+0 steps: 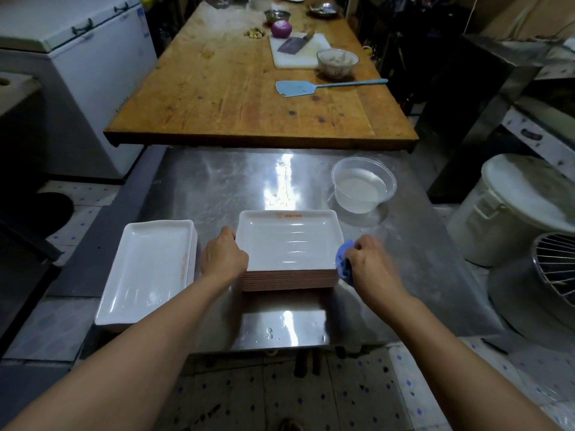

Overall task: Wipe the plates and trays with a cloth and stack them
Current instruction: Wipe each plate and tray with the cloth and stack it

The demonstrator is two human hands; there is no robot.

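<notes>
A tall stack of white rectangular trays [289, 241] with reddish undersides stands in the middle of the steel table [217, 188]. My left hand [222, 258] grips the left edge of the top tray. My right hand [370, 262] is at the stack's right edge and holds a crumpled blue cloth [343, 259] against it. To the left lies a short stack of longer white trays [149, 272], near the table's left edge.
A clear plastic tub [364, 188] with water stands behind and right of the stack. Beyond is a wooden table [249, 88] with a blue spatula [311, 87], cutting board, cleaver and bowls. A white bucket [513, 209] and a wire rack stand at the right.
</notes>
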